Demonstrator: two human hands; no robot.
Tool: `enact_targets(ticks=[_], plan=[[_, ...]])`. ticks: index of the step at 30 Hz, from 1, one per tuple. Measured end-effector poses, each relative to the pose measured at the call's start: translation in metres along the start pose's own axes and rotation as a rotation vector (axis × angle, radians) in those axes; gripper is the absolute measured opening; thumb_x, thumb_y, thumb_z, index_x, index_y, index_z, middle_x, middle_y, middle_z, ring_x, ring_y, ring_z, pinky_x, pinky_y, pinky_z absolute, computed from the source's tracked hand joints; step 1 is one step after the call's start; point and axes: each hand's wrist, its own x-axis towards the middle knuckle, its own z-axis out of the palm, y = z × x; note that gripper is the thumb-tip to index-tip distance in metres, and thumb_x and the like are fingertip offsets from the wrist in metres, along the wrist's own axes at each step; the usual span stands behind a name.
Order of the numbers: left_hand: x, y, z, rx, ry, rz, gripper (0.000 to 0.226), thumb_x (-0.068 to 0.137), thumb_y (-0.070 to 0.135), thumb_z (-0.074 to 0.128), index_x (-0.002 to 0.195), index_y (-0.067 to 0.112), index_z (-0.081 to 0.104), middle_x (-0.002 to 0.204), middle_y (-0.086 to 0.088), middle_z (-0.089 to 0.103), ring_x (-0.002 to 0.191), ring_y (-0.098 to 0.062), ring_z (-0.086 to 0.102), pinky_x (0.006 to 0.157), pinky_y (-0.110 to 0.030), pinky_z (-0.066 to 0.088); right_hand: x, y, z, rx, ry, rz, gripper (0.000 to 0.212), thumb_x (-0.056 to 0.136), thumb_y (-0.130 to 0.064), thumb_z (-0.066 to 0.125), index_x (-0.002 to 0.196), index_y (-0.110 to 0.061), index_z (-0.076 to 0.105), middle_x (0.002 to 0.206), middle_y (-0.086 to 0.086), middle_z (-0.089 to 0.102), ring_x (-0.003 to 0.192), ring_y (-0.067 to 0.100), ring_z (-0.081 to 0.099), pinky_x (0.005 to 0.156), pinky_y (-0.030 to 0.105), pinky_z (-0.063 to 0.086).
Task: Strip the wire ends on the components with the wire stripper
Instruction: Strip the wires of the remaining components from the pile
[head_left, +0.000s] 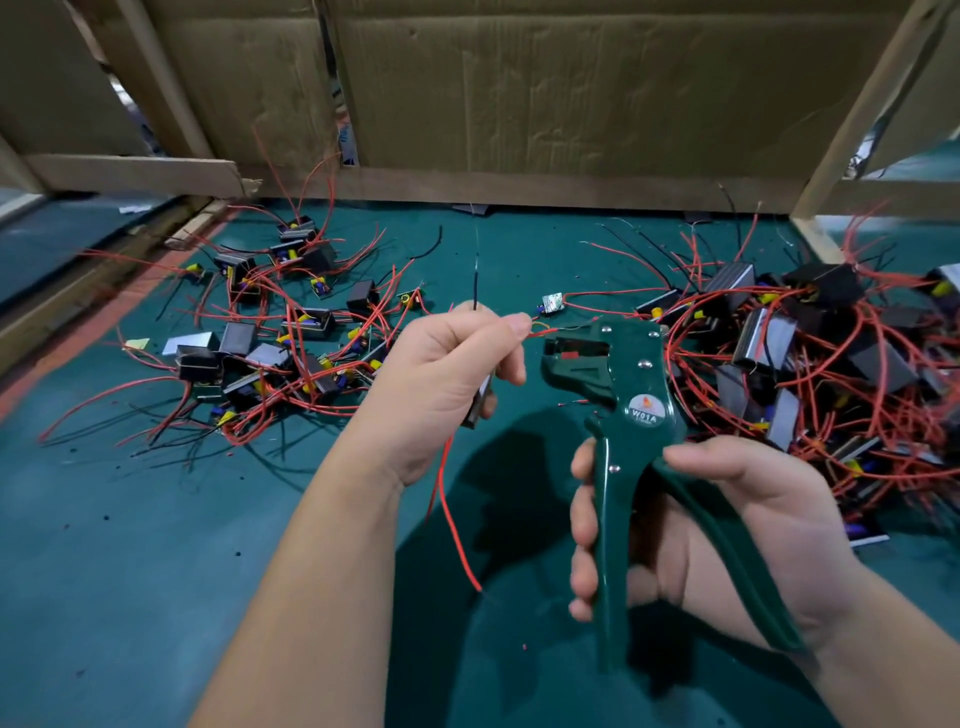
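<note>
My left hand (447, 374) grips one component (479, 399), thumb and forefinger pinching its red wire end (539, 331) just beside the wire stripper (623, 395) head, above the bench (156, 571). My right hand (727, 525) is wrapped round both handles, which stand apart. I judge: seat the end squarely between the jaws, steady it, then squeeze fully.

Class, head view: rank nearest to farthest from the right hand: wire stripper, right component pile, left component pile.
1. wire stripper, gripped in the right hand.
2. right component pile, just beyond it, rightward.
3. left component pile, far left.
</note>
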Motion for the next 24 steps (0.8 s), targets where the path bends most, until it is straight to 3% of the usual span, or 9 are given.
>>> enact_targets(ticks=[3, 7, 9, 12, 18, 21, 24], plan=[[-0.0009, -0.0002, 0.0016, 0.000, -0.037, -0.008, 0.040, 0.083, 0.031, 0.055, 0.044, 0.021, 0.055, 0.065, 0.010, 0.045, 0.059, -0.011, 0.042, 0.049, -0.019, 0.037, -0.0006, 0.0016, 0.0023, 0.081, -0.127, 0.000, 0.040, 0.083, -0.021, 0.060, 0.113, 0.006, 0.055, 0.094, 0.031, 0.058, 0.083, 0.044, 0.061, 0.076, 0.052, 0.051], [-0.0012, -0.0009, 0.0005, -0.035, -0.062, 0.000, 0.041, 0.083, 0.028, 0.054, 0.043, 0.021, 0.053, 0.064, 0.010, 0.044, 0.066, -0.018, 0.041, 0.051, -0.022, 0.036, -0.0012, 0.0024, 0.0033, 0.147, -0.163, -0.017, 0.036, 0.089, -0.016, 0.051, 0.117, 0.007, 0.051, 0.098, 0.032, 0.057, 0.089, 0.046, 0.060, 0.082, 0.054, 0.049], [-0.0014, -0.0015, 0.0005, -0.061, -0.079, 0.009, 0.041, 0.083, 0.026, 0.054, 0.042, 0.020, 0.052, 0.064, 0.009, 0.043, 0.065, -0.017, 0.040, 0.050, -0.023, 0.034, -0.0020, 0.0030, 0.0030, 0.192, -0.171, -0.014, 0.035, 0.089, -0.015, 0.052, 0.116, 0.008, 0.050, 0.097, 0.033, 0.055, 0.087, 0.046, 0.060, 0.078, 0.052, 0.051], [-0.0022, -0.0020, 0.0011, -0.057, -0.089, 0.018, 0.041, 0.083, 0.024, 0.054, 0.042, 0.020, 0.052, 0.063, 0.009, 0.042, 0.063, -0.019, 0.040, 0.051, -0.028, 0.029, -0.0042, 0.0034, 0.0011, 0.069, -0.135, -0.009, 0.033, 0.084, -0.021, 0.060, 0.110, 0.001, 0.058, 0.090, 0.027, 0.059, 0.080, 0.042, 0.063, 0.076, 0.051, 0.052], [-0.0020, -0.0033, 0.0000, -0.040, -0.084, 0.023, 0.040, 0.080, 0.026, 0.058, 0.041, 0.019, 0.052, 0.062, 0.009, 0.042, 0.060, -0.020, 0.040, 0.055, -0.049, 0.019, -0.0049, 0.0032, 0.0031, -0.057, -0.067, -0.012, 0.029, 0.077, -0.026, 0.069, 0.096, -0.005, 0.063, 0.078, 0.022, 0.060, 0.067, 0.036, 0.064, 0.068, 0.049, 0.052], [-0.0012, -0.0058, -0.0008, -0.026, -0.095, 0.023, 0.039, 0.079, 0.030, 0.059, 0.042, 0.020, 0.052, 0.063, 0.009, 0.043, 0.062, -0.021, 0.041, 0.053, -0.044, 0.020, -0.0048, 0.0042, 0.0053, -0.100, 0.006, -0.021, 0.031, 0.071, -0.030, 0.076, 0.088, -0.007, 0.064, 0.070, 0.021, 0.059, 0.058, 0.034, 0.062, 0.060, 0.046, 0.052], [0.0010, -0.0077, 0.0009, 0.002, -0.054, -0.031, 0.040, 0.082, 0.039, 0.056, 0.046, 0.021, 0.056, 0.062, 0.008, 0.049, 0.051, -0.015, 0.046, 0.049, -0.026, 0.030, -0.0037, 0.0078, 0.0086, -0.116, 0.099, -0.064, 0.032, 0.068, -0.034, 0.078, 0.079, -0.008, 0.062, 0.061, 0.019, 0.054, 0.047, 0.031, 0.057, 0.052, 0.042, 0.051]])
